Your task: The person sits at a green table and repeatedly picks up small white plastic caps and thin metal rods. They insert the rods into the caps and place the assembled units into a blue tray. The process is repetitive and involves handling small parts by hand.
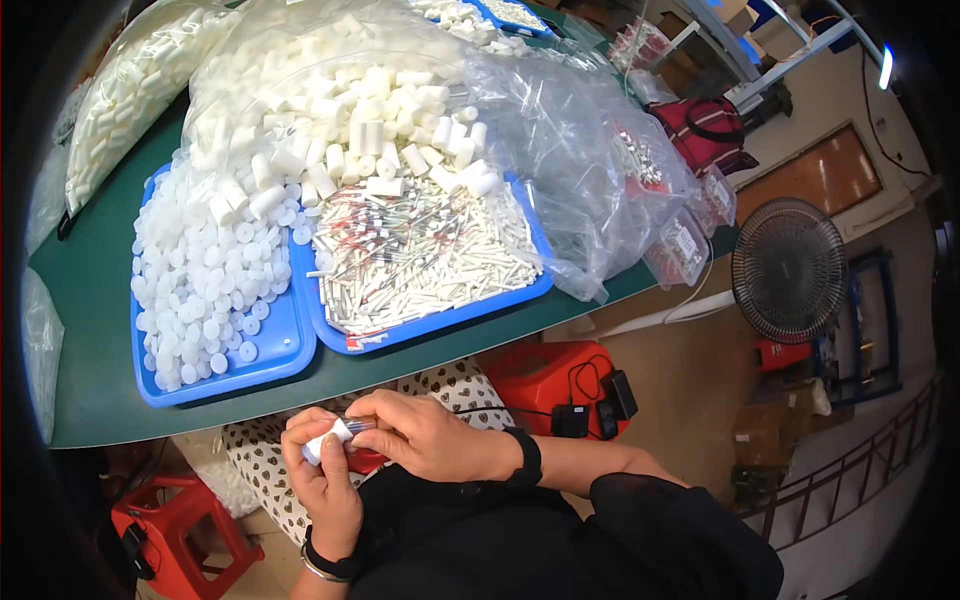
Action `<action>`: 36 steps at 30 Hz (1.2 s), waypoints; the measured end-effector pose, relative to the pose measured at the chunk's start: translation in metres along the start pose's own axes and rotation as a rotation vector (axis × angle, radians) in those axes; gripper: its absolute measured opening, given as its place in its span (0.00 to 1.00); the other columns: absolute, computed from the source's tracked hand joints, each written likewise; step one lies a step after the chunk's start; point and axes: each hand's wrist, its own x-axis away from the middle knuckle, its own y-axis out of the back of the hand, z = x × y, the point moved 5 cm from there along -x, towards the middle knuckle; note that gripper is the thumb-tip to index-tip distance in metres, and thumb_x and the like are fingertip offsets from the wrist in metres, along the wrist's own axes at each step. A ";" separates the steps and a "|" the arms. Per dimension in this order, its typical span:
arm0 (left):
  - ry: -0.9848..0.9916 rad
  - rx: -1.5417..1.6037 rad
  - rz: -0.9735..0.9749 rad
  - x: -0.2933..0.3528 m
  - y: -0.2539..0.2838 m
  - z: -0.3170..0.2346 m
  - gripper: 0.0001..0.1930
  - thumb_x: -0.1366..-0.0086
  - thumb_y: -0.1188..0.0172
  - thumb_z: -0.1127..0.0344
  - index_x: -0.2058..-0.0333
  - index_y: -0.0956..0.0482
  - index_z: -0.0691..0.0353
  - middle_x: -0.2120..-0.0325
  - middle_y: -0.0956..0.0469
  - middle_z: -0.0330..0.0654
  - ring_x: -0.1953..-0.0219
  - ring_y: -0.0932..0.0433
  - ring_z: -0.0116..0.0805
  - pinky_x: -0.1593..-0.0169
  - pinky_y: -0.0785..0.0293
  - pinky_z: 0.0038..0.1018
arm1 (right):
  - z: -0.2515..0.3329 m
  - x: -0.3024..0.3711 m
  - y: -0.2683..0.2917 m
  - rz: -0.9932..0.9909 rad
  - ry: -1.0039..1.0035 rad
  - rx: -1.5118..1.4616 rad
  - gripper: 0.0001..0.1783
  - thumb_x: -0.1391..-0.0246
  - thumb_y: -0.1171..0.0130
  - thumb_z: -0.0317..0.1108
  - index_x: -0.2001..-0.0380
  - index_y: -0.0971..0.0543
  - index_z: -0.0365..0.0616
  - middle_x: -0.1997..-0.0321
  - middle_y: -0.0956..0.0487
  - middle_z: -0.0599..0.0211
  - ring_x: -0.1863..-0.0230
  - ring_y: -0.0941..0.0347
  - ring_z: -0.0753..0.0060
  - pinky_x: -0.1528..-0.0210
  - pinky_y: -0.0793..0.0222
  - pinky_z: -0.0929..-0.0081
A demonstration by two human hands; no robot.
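Note:
Low in front of me, over my lap, my left hand [328,485] is closed around a short white cylinder [318,447]. At the cylinder's upper right end, the fingers of my right hand [425,438] pinch a slim greyish piece [357,425], partly covered by the fingertips. I cannot tell whether that piece is inside the cylinder or only against it. Nearest on the table is a blue tray [265,372] of translucent white discs [205,290]. Beside it, another blue tray [440,318] bears many thin white sticks with red and dark wires [430,250].
White foam-like cylinders [370,110] spill from a clear bag behind the trays. Another full bag [135,95] lies at left. Plastic film [570,170] covers the green table's right side. Red stools [185,540] stand below, a fan [788,260] at right, and patterned cloth [265,470] under my hands.

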 end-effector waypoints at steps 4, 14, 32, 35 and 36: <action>-0.038 -0.122 0.115 -0.001 -0.001 -0.007 0.06 0.32 0.48 0.71 0.57 0.31 0.61 0.54 0.34 0.41 0.57 0.34 0.26 0.50 0.35 0.25 | -0.001 0.001 0.002 0.130 0.093 0.176 0.13 0.43 0.40 0.31 0.57 0.28 0.37 0.64 0.23 0.54 0.64 0.23 0.50 0.64 0.28 0.62; 0.088 0.261 0.322 -0.001 -0.014 0.016 0.21 0.26 0.54 0.62 0.39 0.33 0.65 0.34 0.40 0.51 0.34 0.38 0.42 0.32 0.43 0.35 | -0.010 0.003 -0.023 0.169 0.170 0.267 0.10 0.44 0.43 0.27 0.59 0.25 0.39 0.64 0.23 0.56 0.68 0.22 0.50 0.71 0.27 0.60; 0.670 1.305 0.116 0.016 -0.011 0.042 0.20 0.29 0.48 0.60 0.40 0.33 0.51 0.33 0.41 0.35 0.34 0.39 0.35 0.32 0.41 0.35 | -0.012 -0.007 -0.039 0.221 0.358 0.511 0.17 0.54 0.34 0.27 0.60 0.25 0.37 0.72 0.24 0.60 0.74 0.24 0.60 0.74 0.30 0.66; 0.653 1.345 0.132 0.018 -0.011 0.042 0.17 0.30 0.47 0.61 0.43 0.31 0.49 0.35 0.38 0.37 0.35 0.37 0.35 0.33 0.40 0.36 | -0.015 -0.003 -0.045 0.213 0.354 0.522 0.18 0.54 0.34 0.28 0.60 0.25 0.37 0.72 0.24 0.60 0.75 0.25 0.60 0.75 0.31 0.66; 0.663 1.348 0.112 0.019 -0.011 0.044 0.18 0.29 0.48 0.61 0.43 0.32 0.51 0.36 0.37 0.38 0.36 0.37 0.36 0.33 0.40 0.36 | -0.017 -0.001 -0.046 0.206 0.355 0.516 0.18 0.54 0.34 0.28 0.59 0.26 0.37 0.71 0.24 0.60 0.75 0.25 0.59 0.74 0.31 0.65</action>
